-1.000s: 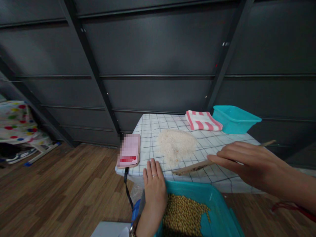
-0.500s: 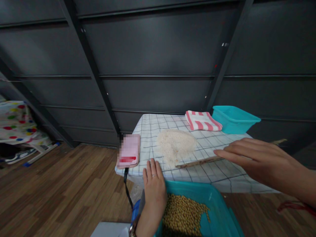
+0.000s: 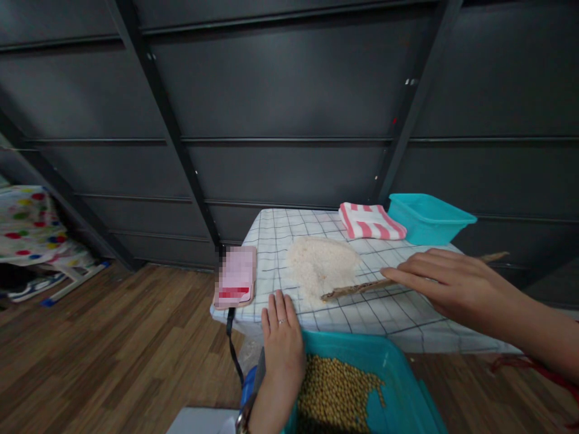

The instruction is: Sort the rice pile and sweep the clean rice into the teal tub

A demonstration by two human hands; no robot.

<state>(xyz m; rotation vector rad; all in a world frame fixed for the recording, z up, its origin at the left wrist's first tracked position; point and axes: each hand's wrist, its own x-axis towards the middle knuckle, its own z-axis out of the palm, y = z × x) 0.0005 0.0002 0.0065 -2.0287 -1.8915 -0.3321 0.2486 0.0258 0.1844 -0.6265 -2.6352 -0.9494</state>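
My right hand [image 3: 446, 283] holds a thin flat brown card-like strip [image 3: 355, 290] on edge, fingers stretched along it. The strip's far tip touches the near edge of a heap of white rice [image 3: 322, 262] on the checked tablecloth [image 3: 289, 226]. My left hand [image 3: 283, 340] lies flat with fingers together on the left rim of a teal tub [image 3: 398, 386] holding yellow-brown beans [image 3: 337, 395], fingertips reaching the table's front edge.
A pink phone-like object [image 3: 236, 276] lies at the table's left edge with a dark strap hanging down. A folded pink-and-white striped cloth [image 3: 371, 221] and a teal tub [image 3: 429, 218] sit at the back right. Dark metal panels stand behind; wooden floor left.
My right hand moved the strip away from me across the cloth, turning it more on edge, until its tip reached the rice heap. My left hand stayed on the tub's rim.
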